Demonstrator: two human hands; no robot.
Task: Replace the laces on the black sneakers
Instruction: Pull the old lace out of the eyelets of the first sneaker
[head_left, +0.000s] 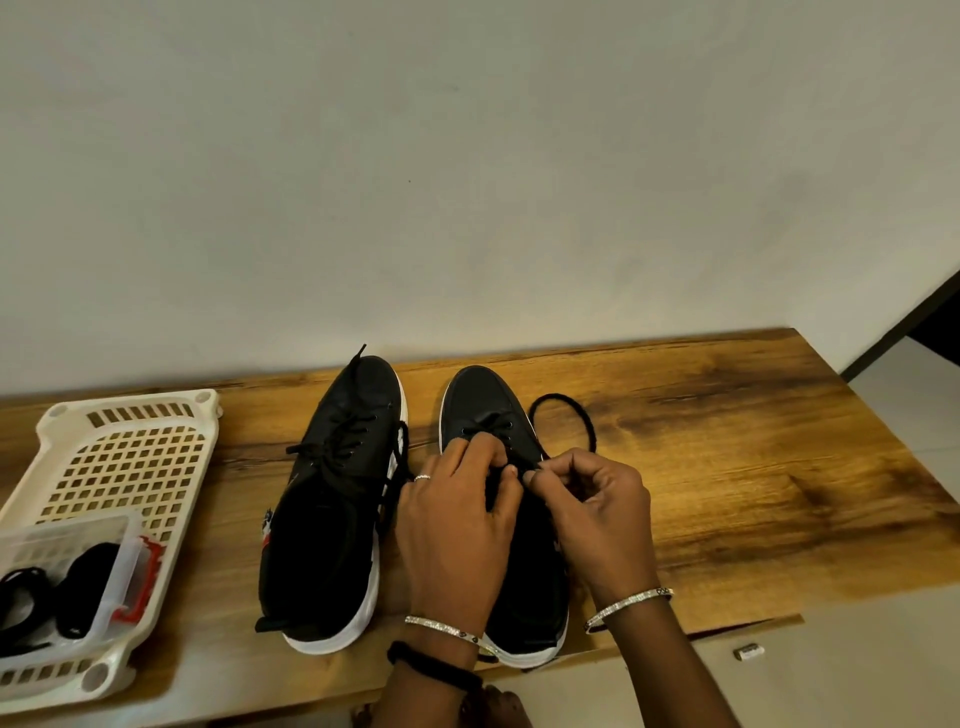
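One black white-soled sneaker (332, 493) is laced; on the second sneaker (483, 405) — toe eyelets threaded — left hand (457, 519) and right hand (597, 514) pinch its black lace (571, 410).

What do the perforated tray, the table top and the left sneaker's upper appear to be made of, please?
Perforated tray: cream plastic, slightly glossy; moulded square holes.
Table top: wood or wood-look laminate, satin; streaky brown grain, sheen.
Left sneaker's upper: black leather or synthetic, smooth; soft creases and faint sheen.
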